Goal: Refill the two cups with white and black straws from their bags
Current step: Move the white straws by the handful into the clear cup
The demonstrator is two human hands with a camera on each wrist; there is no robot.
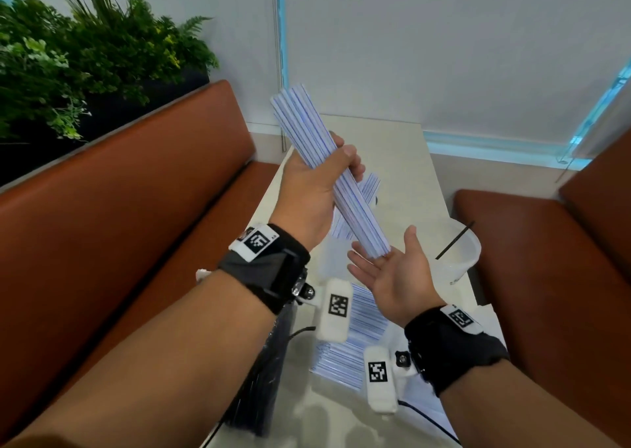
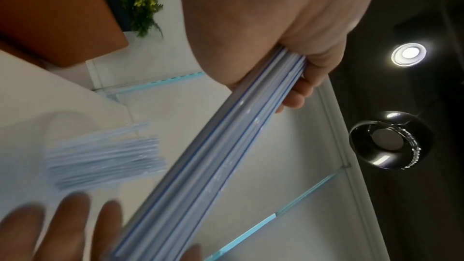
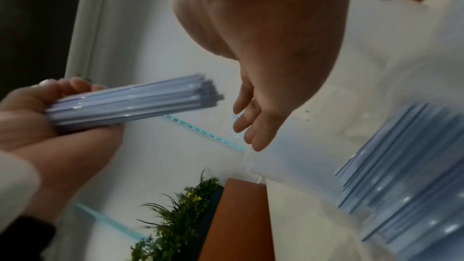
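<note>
My left hand (image 1: 317, 181) grips a bundle of white paper-wrapped straws (image 1: 327, 161) around its middle and holds it tilted above the table. In the left wrist view the bundle (image 2: 213, 156) runs out from under the palm. My right hand (image 1: 392, 270) lies open, palm up, at the bundle's lower end; whether they touch is unclear. The right wrist view has that hand (image 3: 251, 126) just beside the bundle's tip (image 3: 130, 104). A translucent cup (image 1: 461, 260) at the right holds one black straw (image 1: 456, 241). More white straws (image 1: 370, 188) stand behind the bundle, their cup mostly hidden.
The bag of white straws (image 1: 355, 328) lies on the pale table (image 1: 409, 174) under my wrists, and the bag of black straws (image 1: 269, 362) lies at the table's left edge. Orange benches (image 1: 136, 208) flank the table. Plants (image 1: 85, 55) stand behind the left bench.
</note>
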